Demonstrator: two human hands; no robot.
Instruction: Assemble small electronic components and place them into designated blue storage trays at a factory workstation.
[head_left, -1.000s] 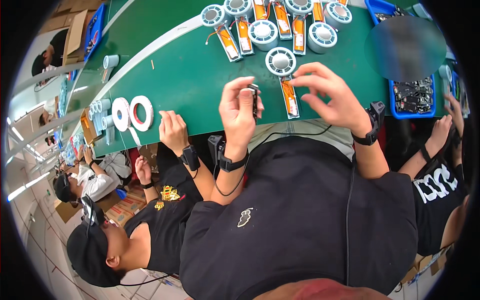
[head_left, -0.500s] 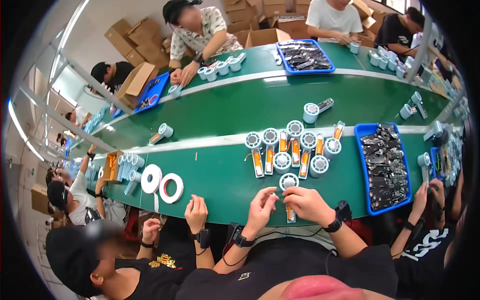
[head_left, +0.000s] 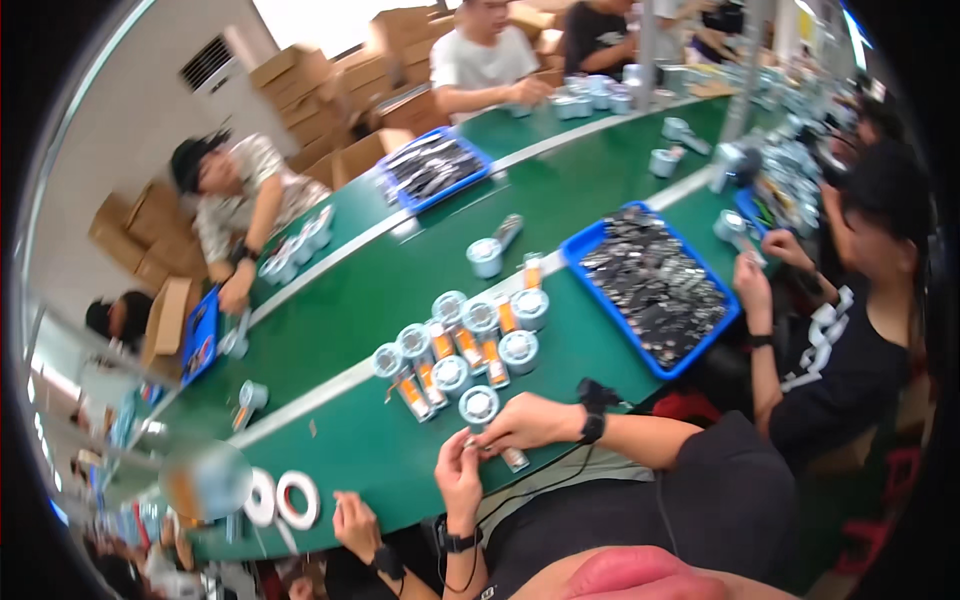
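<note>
Fingers of my left hand [head_left: 460,482] are pinched together at the near edge of the green table. The fingertips of my right hand [head_left: 525,422] meet them, also closed; whatever lies between is too small and blurred to make out. Just beyond them is a light-blue handheld fan [head_left: 479,403] with a round slotted head. Its handle runs under my right hand, and the handle's end [head_left: 515,460] shows below. Beyond it stands a cluster of similar fans [head_left: 450,374], their handles open and showing orange battery cells [head_left: 412,397].
Right of the cluster, a blue tray [head_left: 655,290] holds many dark electronic parts. White tape rolls [head_left: 298,501] lie to the left, near a co-worker's hand [head_left: 355,525]. A rail [head_left: 310,398] divides the green surface. Another person [head_left: 840,310] works at my right.
The whole view has swung to the right and tilted, so the table now runs diagonally. My hands stay close together by the same fan, fingertips now meeting.
</note>
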